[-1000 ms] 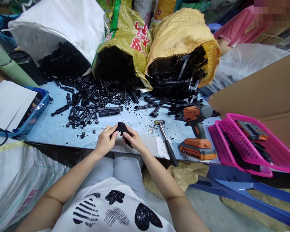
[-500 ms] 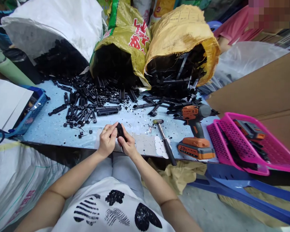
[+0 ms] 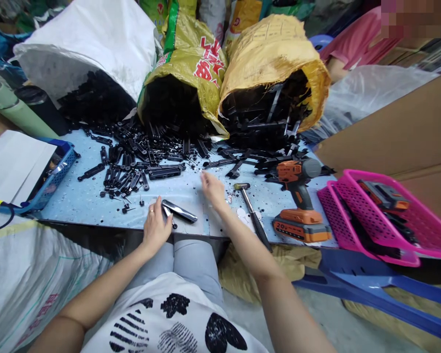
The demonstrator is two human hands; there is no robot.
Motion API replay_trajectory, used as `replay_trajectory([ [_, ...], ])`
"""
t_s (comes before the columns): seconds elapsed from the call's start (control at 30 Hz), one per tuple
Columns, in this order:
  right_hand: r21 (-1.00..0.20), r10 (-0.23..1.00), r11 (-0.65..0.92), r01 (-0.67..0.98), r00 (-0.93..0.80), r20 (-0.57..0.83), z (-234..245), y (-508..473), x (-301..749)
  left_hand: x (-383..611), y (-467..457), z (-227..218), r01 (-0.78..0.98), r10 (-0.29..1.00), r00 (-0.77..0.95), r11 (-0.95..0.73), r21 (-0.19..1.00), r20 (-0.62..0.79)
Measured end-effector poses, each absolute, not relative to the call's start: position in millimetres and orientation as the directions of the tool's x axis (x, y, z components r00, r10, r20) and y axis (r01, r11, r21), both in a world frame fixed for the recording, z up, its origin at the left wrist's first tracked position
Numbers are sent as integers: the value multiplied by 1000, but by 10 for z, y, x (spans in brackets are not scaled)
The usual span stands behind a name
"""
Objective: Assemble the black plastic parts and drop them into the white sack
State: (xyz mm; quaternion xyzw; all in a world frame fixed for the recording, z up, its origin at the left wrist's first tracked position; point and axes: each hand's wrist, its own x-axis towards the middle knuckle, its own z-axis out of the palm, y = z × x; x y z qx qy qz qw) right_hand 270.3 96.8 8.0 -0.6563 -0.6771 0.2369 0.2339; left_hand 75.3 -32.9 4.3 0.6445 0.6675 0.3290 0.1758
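Note:
My left hand (image 3: 156,224) rests at the table's front edge, fingers apart. Beside its fingertips lies a glossy black elongated part (image 3: 180,211), tilted down to the right. A bolt with a black round head (image 3: 174,226) lies between my thumb and that part. Farther forward, my right hand (image 3: 212,190) reaches over the table near small loose screws (image 3: 193,162). Its fingers are blurred and partly hidden, so I cannot make out whether they hold anything. A heap of black link-shaped parts (image 3: 128,166) spreads beyond my left hand.
Three open sacks, white (image 3: 91,39), green-yellow (image 3: 187,73) and yellow (image 3: 268,54), spill black parts. To the right are a hammer (image 3: 255,220), a cordless driver (image 3: 299,201) and pink baskets (image 3: 375,196). A blue basket (image 3: 55,171) stands left. A person's pink sleeve (image 3: 353,39) shows behind.
Both hands were together around a small black piece. Now they are apart: the left lies by the black part on the table, and the right has moved forward and right.

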Motion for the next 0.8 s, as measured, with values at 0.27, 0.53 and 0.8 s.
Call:
replay_trajectory([
  [0.27, -148, 959, -283, 948, 274, -75, 151, 2100, 3250, 822, -15, 242, 716, 724, 687, -661, 225, -58],
  [0.53, -421, 838, -532, 734, 527, -141, 134, 2191, 3232, 911, -59, 215, 838, 838, 541, -533, 114, -63],
  [0.8, -482, 808, -559, 675, 573, -136, 276, 2138, 3169, 889, -26, 175, 885, 889, 454, -443, 142, -60],
])
